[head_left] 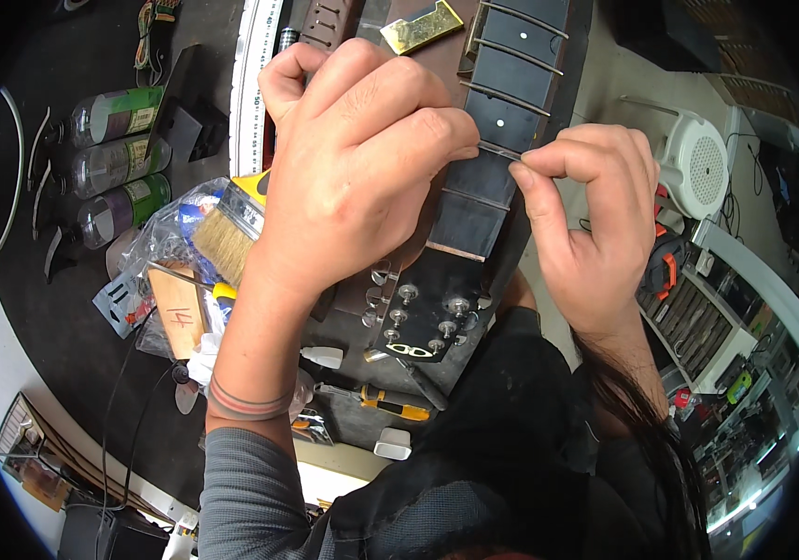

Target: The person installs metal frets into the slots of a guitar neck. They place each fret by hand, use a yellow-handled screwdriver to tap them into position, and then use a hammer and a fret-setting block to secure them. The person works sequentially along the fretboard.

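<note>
My right hand pinches one end of a thin metal fret wire between thumb and forefinger, at about three o'clock from the middle of my view. My left hand lies curled over the guitar neck, its fingertips closed on the wire's other end, so the wire sits across the dark fretboard between both hands. Toward six o'clock the black headstock with its silver tuner posts points at me. At nine o'clock a yellow-handled brush rests on a plastic bag, and beyond it, at ten o'clock, three bottles lie on their sides. A brass block sits at twelve o'clock.
</note>
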The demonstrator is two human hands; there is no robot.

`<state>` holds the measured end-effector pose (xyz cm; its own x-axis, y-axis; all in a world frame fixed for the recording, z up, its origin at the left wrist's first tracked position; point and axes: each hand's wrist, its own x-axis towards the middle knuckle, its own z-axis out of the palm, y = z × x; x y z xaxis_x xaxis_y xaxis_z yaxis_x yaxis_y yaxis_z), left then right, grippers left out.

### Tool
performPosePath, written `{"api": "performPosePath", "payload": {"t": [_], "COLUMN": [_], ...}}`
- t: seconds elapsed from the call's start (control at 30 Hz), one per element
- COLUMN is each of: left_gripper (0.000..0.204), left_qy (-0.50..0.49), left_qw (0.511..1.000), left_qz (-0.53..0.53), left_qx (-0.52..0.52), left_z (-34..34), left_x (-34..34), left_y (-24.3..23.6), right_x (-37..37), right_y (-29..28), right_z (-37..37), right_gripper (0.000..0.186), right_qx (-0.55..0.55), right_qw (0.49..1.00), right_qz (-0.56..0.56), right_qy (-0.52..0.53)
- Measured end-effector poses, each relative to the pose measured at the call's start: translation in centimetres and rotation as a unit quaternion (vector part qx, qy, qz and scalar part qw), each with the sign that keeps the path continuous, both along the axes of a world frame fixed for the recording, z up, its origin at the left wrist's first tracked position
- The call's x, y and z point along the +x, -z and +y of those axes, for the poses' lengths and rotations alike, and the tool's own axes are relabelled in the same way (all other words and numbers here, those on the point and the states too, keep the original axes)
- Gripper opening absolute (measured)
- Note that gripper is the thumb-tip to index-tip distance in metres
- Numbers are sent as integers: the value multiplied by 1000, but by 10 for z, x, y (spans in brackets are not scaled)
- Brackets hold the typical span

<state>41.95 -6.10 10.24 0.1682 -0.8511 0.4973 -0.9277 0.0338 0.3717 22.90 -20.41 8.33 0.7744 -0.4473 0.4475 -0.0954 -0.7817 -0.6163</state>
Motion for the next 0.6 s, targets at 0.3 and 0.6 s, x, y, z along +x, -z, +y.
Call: {"api": "performPosePath", "payload": {"t": [0.3,0.6], "left_gripper": [26,23], "left_qy": [-6,2], "left_qw": [1000,1000], "left_qz": [-21,19], "left_qx": [-7,16], "left_z": [6,12], "left_x": [-5,-3], "left_y": [2,-5], "right_x": [-5,-4], "right_y": [-4,-14], "right_z": [5,9], "right_gripper": [22,24], "right_qx": [10,13], "right_qw": [1000,999], "right_qz": [12,30], "right_qy": [-15,-28]}}
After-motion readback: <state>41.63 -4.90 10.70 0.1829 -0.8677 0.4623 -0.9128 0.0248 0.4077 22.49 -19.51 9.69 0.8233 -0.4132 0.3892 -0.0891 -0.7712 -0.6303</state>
